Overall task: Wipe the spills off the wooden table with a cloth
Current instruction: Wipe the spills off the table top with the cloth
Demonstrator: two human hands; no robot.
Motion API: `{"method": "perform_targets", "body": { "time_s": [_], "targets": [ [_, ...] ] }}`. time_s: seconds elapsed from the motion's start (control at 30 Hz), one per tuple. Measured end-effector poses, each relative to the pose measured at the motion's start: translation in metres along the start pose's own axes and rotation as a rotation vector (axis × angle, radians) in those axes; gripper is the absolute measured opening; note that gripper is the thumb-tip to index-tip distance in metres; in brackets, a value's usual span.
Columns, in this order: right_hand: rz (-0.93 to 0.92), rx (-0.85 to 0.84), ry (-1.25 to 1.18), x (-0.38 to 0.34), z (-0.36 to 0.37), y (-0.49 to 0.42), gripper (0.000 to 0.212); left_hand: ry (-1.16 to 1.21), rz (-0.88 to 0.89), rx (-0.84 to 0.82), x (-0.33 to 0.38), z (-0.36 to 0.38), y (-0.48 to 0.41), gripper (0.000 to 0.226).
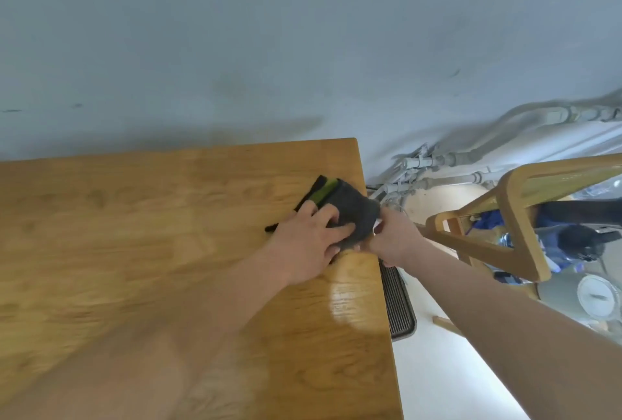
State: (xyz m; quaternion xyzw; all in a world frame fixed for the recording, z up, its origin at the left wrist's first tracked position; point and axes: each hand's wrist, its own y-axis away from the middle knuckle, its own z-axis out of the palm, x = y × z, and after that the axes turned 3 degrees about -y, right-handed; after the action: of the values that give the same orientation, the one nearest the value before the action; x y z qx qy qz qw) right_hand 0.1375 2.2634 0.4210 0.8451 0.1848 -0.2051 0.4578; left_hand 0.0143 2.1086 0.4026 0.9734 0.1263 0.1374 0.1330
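Head view: you're pressing your left hand (311,241) flat, fingers spread, on the cloth (353,214) at the counter (134,234) right edge. Your right hand (392,238) is pinching its overhanging end. Cloth's long axis is running diagonally, far-left to near-right.

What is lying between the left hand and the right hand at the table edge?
In the head view, the grey cloth lies between the left hand and the right hand; both touch it.

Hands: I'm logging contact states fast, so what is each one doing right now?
Left hand: open, fingers spread, pressing the dark grey cloth with a green stripe onto the wooden table.
Right hand: at the table's edge, gripping the cloth's overhanging end.
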Motion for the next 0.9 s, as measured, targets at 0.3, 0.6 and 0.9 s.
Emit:
{"method": "perform_targets", "body": {
  "time_s": [0.3, 0.6, 0.9],
  "targets": [
    [0.162, -0.036, 0.306, -0.011, 0.004, -0.016, 0.056, 0.128, -0.401, 0.093, -0.060, -0.033, -0.101, 0.048],
    [0.206, -0.080, 0.356, -0.014, 0.003, -0.024, 0.070, -0.076, 0.160, 0.026, -0.083, -0.026, -0.057, 0.049],
    [0.263, -0.110, 0.287, -0.020, 0.005, -0.016, 0.066, 0.101, -0.703, 0.268, -0.089, -0.004, 0.008, 0.053]
  ]
}}
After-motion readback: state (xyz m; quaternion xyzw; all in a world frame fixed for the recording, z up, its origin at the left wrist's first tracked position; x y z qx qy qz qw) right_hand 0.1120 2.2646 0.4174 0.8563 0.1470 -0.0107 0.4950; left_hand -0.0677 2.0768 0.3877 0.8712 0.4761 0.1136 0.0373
